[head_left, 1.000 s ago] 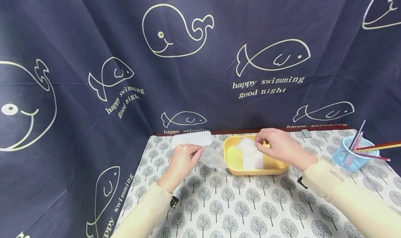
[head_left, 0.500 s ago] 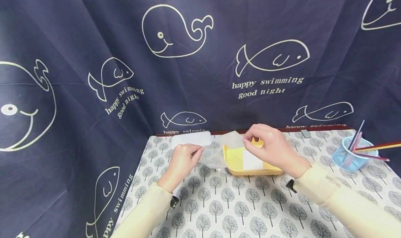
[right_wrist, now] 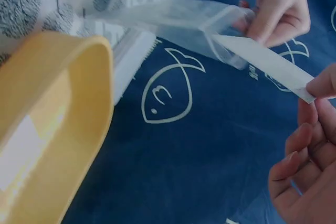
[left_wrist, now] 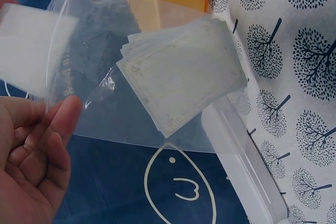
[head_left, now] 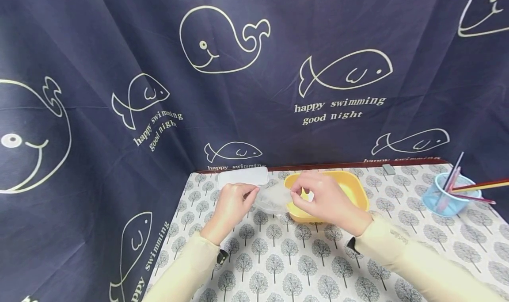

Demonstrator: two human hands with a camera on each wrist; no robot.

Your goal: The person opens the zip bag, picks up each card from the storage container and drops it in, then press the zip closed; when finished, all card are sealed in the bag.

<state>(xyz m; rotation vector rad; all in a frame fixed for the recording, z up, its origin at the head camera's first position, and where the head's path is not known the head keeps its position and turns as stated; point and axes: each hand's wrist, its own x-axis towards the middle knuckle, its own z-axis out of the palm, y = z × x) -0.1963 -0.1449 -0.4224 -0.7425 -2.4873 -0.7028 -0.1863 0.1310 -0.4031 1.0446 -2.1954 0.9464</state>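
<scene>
My left hand [head_left: 232, 207] pinches the edge of a clear zip bag [left_wrist: 89, 82] near its mouth. Inside the bag lies a fanned stack of pale square sheets [left_wrist: 184, 72] with a faint patterned border. Between thumb and fingers, my right hand [head_left: 324, 200] pinches a white square sheet [right_wrist: 268, 66] by one edge. The sheet's far edge reaches the bag's mouth; in the left wrist view the sheet [left_wrist: 31, 45] overlaps the zip edge. Below my right hand stands a yellow container [head_left: 354, 189], with a white piece [right_wrist: 18, 153] lying in it.
A white flat case [head_left: 243, 177] lies behind the bag, at the table's back left. At the right stands a light blue basket [head_left: 445, 200] holding pencils. A small grey block [head_left: 388, 169] lies near the back edge, before a dark blue curtain [head_left: 278, 94].
My right hand has lifted a sheet out of the yellow container and carried it left to the bag's mouth. My left hand has kept its place, still holding the bag.
</scene>
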